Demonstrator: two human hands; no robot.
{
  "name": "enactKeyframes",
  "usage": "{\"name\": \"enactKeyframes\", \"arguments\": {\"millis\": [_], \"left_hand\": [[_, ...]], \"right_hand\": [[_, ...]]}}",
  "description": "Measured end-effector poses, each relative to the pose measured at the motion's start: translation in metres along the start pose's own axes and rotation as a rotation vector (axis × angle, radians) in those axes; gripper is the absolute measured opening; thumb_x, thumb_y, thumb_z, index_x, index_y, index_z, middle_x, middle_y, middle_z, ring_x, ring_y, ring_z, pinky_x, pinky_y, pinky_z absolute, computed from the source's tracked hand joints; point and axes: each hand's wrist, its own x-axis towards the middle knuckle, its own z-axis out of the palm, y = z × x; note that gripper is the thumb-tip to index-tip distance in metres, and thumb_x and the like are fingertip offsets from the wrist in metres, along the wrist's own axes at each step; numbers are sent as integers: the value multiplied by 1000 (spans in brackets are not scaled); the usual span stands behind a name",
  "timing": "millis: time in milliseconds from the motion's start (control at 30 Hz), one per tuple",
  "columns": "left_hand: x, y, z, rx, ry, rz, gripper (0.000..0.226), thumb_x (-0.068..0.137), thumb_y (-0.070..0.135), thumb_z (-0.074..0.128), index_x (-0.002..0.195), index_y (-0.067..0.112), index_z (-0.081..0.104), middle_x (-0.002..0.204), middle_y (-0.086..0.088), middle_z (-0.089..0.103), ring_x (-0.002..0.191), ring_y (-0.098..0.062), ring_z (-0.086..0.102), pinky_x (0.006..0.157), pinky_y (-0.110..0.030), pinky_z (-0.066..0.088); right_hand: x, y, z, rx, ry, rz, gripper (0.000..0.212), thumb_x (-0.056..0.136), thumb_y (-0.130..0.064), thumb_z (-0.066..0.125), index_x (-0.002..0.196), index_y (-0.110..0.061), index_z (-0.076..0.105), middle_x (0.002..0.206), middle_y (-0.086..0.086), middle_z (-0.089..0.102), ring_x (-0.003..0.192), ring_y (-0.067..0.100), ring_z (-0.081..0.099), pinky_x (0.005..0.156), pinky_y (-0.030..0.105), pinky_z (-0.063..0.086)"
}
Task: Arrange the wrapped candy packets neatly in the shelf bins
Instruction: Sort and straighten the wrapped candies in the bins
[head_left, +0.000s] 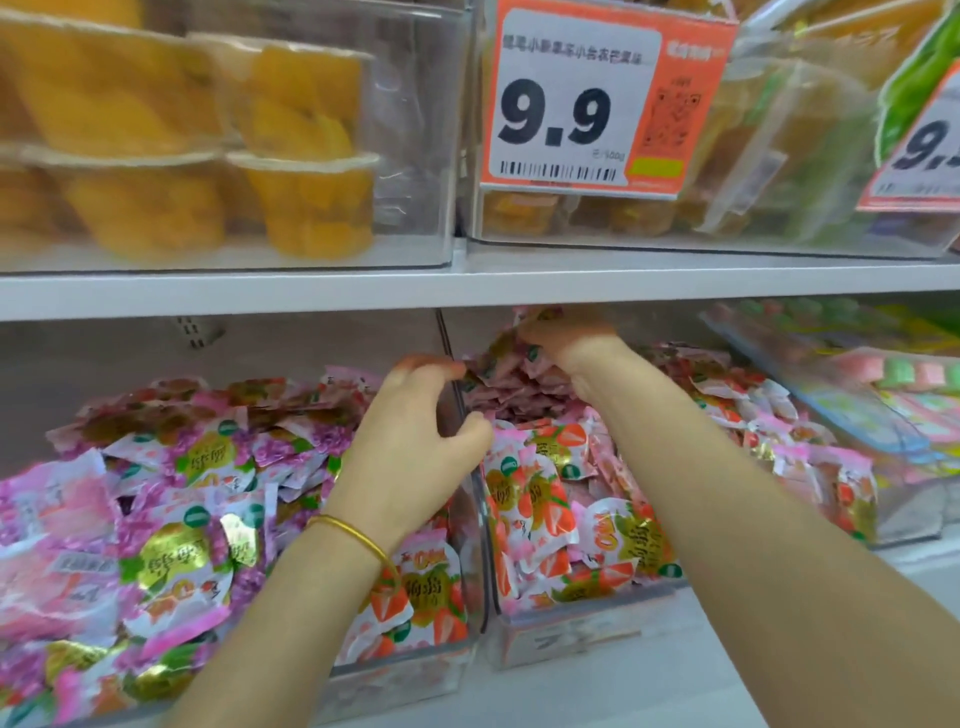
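curling in a loose claw, the fingers (434, 366) of the left hand (410, 441) arch over the clear wall (482, 545) between two bins. thumb spread wide to the right, nothing seen between thumb and fingertips. gold bangle (358, 538) on that wrist, forearm running in from the near edge.

fingers (545, 325) of the right hand (571, 345) bunched tight, pinching a few candy packets (511, 340) held above the heap, far back in the right bin (561, 639), just under the shelf board (467, 286). blurred there; exact count of packets cannot be told.

right bin: pink-and-orange strawberry-print packets in a loose heap, higher at the far end. left bin (395, 675): mostly purple-and-pink packets (171, 545) lying every way up, with some strawberry-print ones at its near right corner, against the wall.

further right: a tilted clear bin (810, 384) of pastel sweets, blurred.

upper shelf: fruit cups (306, 202) with yellow pieces in a clear bin on the left. orange price tag (597, 98) reading 9.9 hung on the next bin to the right.
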Motion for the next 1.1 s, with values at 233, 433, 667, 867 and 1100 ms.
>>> {"name": "enactKeyframes", "arguments": {"millis": [233, 433, 667, 867, 1100], "left_hand": [[0, -2, 2, -40, 22, 35, 48, 84, 30, 53, 130, 21, 49, 128, 5, 43, 99, 2, 38, 83, -8, 26], [1, -2, 3, -45, 31, 46, 48, 84, 28, 53, 131, 19, 49, 129, 4, 44, 101, 1, 39, 85, -9, 26], [-2, -2, 1, -42, 34, 63, 47, 88, 31, 50, 134, 20, 45, 134, 5, 41, 108, -2, 41, 86, -10, 26], [-5, -3, 1, -41, 7, 76, 48, 92, 34, 47, 137, 18, 43, 139, 2, 40, 122, -10, 41, 95, -14, 29], [-13, -19, -41, -86, 68, 34, 28, 92, 16, 50, 118, 10, 61, 108, 3, 50, 103, -7, 48, 81, 3, 26]], "right_hand": [[7, 14, -9, -368, 125, -97, 20, 94, -7, 49, 110, 3, 52, 97, 25, 63, 88, 33, 65, 58, 32, 47], [12, 6, -4, -429, 44, -128, 40, 92, -16, 57, 125, 6, 48, 112, 11, 63, 98, 32, 66, 91, 37, 51], [3, 18, -13, -941, 0, -260, 49, 89, 8, 40, 134, -11, 49, 138, 11, 49, 119, 30, 51, 96, 33, 46], [1, 27, -2, -1002, -205, -358, 53, 95, 1, 33, 141, -22, 41, 149, 4, 37, 131, 25, 42, 104, 29, 38], [-47, 17, -6, -788, -21, -505, 55, 88, 6, 36, 132, -22, 54, 137, 7, 53, 123, 25, 50, 103, 33, 41]]}}
